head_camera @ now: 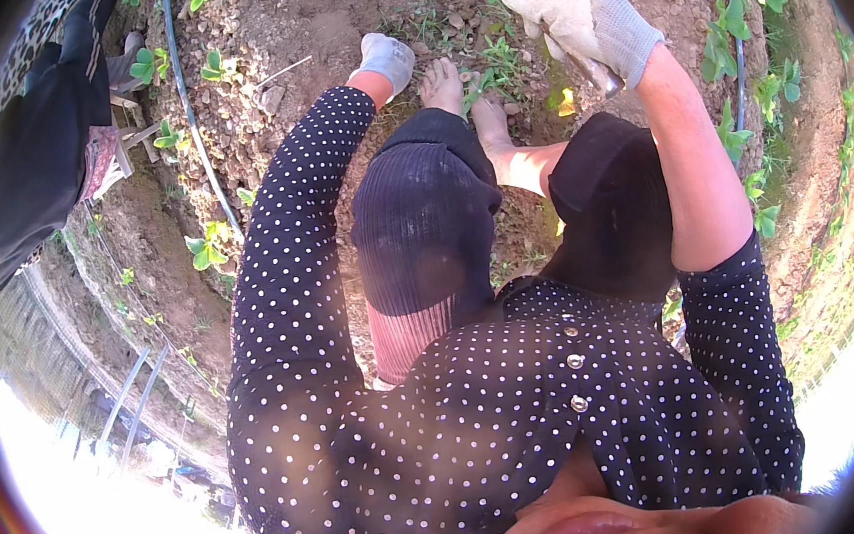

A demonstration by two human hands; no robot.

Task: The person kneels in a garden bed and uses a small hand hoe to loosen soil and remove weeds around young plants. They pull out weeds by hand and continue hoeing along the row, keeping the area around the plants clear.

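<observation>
My left hand (387, 63), in a pale knit work glove, is low over the soil beside my bare foot (443, 86). Its fingers are turned away, so whether it holds anything cannot be seen. My right hand (577, 18), in a similar glove with a cream-coated palm, is at the upper right, closed around a hand tool (594, 73) with a worn handle. The tool's far end is cut off by the top edge, so its kind is unclear. Small green weeds (498, 58) grow in the cloddy soil between my hands, near my toes.
A black drip hose (192, 120) runs down the left past young leafy plants (206, 248). Another hose (739, 54) lies among plants (717, 52) at the right. A person in dark clothes (27, 155) is bent over at the far left.
</observation>
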